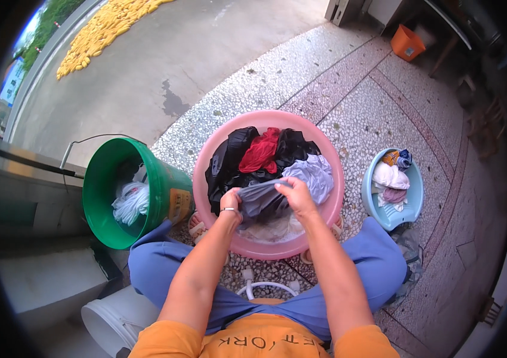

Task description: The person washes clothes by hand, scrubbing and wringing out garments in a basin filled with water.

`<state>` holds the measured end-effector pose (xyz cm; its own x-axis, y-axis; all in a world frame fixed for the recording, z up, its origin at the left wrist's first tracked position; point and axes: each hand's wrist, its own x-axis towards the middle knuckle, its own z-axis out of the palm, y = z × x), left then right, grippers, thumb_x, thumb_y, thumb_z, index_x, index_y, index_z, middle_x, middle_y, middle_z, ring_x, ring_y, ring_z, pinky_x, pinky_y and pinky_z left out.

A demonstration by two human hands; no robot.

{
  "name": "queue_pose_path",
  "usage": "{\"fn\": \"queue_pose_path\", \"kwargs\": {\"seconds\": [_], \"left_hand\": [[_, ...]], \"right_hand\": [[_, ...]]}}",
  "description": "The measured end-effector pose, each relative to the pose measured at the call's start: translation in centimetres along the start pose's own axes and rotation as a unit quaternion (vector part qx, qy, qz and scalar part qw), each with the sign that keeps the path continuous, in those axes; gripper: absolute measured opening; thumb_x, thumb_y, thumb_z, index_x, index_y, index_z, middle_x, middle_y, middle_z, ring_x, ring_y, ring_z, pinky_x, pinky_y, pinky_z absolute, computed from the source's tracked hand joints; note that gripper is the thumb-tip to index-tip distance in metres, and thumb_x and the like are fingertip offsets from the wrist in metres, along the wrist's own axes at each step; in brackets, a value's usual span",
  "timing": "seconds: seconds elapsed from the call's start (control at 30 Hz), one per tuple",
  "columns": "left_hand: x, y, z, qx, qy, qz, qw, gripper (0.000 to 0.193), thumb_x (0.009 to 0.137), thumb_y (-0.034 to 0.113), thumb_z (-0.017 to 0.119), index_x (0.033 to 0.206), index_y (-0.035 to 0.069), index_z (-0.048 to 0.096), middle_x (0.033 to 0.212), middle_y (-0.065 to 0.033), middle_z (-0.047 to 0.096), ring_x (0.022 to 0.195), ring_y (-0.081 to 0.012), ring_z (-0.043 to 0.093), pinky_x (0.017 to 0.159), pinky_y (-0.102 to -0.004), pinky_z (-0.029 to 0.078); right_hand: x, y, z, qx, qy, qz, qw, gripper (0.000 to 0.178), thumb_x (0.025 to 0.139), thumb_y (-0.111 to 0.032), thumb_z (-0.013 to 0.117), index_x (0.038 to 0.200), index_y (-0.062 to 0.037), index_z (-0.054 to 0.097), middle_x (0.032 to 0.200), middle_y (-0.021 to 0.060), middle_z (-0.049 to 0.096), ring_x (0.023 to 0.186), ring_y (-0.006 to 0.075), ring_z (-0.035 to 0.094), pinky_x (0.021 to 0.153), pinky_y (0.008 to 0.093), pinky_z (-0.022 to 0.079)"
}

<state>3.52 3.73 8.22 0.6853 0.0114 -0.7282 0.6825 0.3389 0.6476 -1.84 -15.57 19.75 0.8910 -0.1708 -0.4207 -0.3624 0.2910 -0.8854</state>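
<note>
A large pink basin [235, 246] stands between my feet, with wet laundry and sudsy water in it. Over its middle, a dark grey cloth garment [259, 198] is stretched between my two hands; what kind of garment it is, I cannot make out. My left hand [231, 203], with a band at the wrist, is closed on the cloth's left end. My right hand [296, 194] pinches its upper right edge. Behind the cloth lie black garments [227, 158], a red garment [260, 150] and a pale lavender garment [311, 177]. The grey cloth hides part of the pile.
On the left a green bucket [167, 179] with a wire handle holds white cloth [130, 203]. A light blue basin [370, 194] with small laundry stands at right. A white bucket [119, 316] lies lower left. Farther off are an orange bin [407, 43] and yellow corn cobs [107, 27].
</note>
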Motion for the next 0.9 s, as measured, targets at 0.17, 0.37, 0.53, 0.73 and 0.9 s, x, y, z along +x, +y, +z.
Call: {"fn": "queue_pose_path", "kwargs": {"seconds": [0.17, 0.37, 0.53, 0.73, 0.9], "left_hand": [[-7.2, 8.6, 6.8, 0.002, -0.122, 0.125, 0.985, 0.018, 0.061, -0.001, 0.041, 0.066, 0.007, 0.057, 0.060, 0.0031, 0.046, 0.057, -0.0084, 0.039, 0.052, -0.0184, 0.029], [-13.5, 13.8, 8.9, -0.029, -0.240, 0.266, 0.933, 0.016, 0.063, -0.003, 0.042, 0.065, 0.004, 0.056, 0.068, -0.0002, 0.053, 0.061, -0.0096, 0.047, 0.057, -0.0197, 0.035], [-8.0, 4.5, 3.8, 0.366, -0.094, 0.282, 0.882, 0.016, 0.069, 0.012, 0.047, 0.062, 0.004, 0.060, 0.059, -0.0120, 0.057, 0.058, -0.0179, 0.054, 0.057, -0.0290, 0.042], [-8.8, -2.5, 1.7, 0.756, -0.136, 0.211, 0.605, 0.021, 0.073, 0.016, 0.048, 0.079, 0.013, 0.068, 0.082, -0.0153, 0.064, 0.079, -0.0291, 0.063, 0.070, -0.0362, 0.049], [-7.9, -2.3, -0.2, 0.850, -0.157, 0.026, 0.503, 0.024, 0.077, 0.020, 0.051, 0.096, 0.017, 0.065, 0.104, -0.0109, 0.062, 0.101, -0.0271, 0.058, 0.083, -0.0386, 0.045]], "right_hand": [[-3.5, -11.0, 1.2, 0.058, 0.019, -0.146, 0.987, 0.006, 0.078, -0.004, 0.062, 0.084, -0.0025, 0.061, 0.076, -0.0018, 0.059, 0.071, 0.0057, 0.052, 0.066, 0.0203, 0.042], [-4.4, -15.7, 0.7, 0.129, 0.051, -0.228, 0.964, 0.007, 0.077, 0.001, 0.054, 0.078, -0.0030, 0.060, 0.073, -0.0010, 0.058, 0.066, 0.0051, 0.050, 0.063, 0.0193, 0.041], [-1.2, -5.9, -3.2, -0.113, 0.119, -0.190, 0.968, 0.012, 0.073, -0.003, 0.052, 0.065, -0.0039, 0.060, 0.063, -0.0005, 0.057, 0.058, 0.0058, 0.048, 0.055, 0.0208, 0.039], [-0.3, 10.5, -10.2, -0.408, 0.093, 0.041, 0.907, 0.012, 0.069, -0.016, 0.058, 0.065, -0.0061, 0.063, 0.064, 0.0088, 0.062, 0.061, 0.0176, 0.059, 0.060, 0.0304, 0.046], [-1.0, 11.7, -8.7, -0.537, 0.141, -0.002, 0.831, 0.021, 0.068, -0.019, 0.062, 0.085, -0.0067, 0.062, 0.082, 0.0139, 0.062, 0.080, 0.0278, 0.059, 0.073, 0.0374, 0.047]]}}
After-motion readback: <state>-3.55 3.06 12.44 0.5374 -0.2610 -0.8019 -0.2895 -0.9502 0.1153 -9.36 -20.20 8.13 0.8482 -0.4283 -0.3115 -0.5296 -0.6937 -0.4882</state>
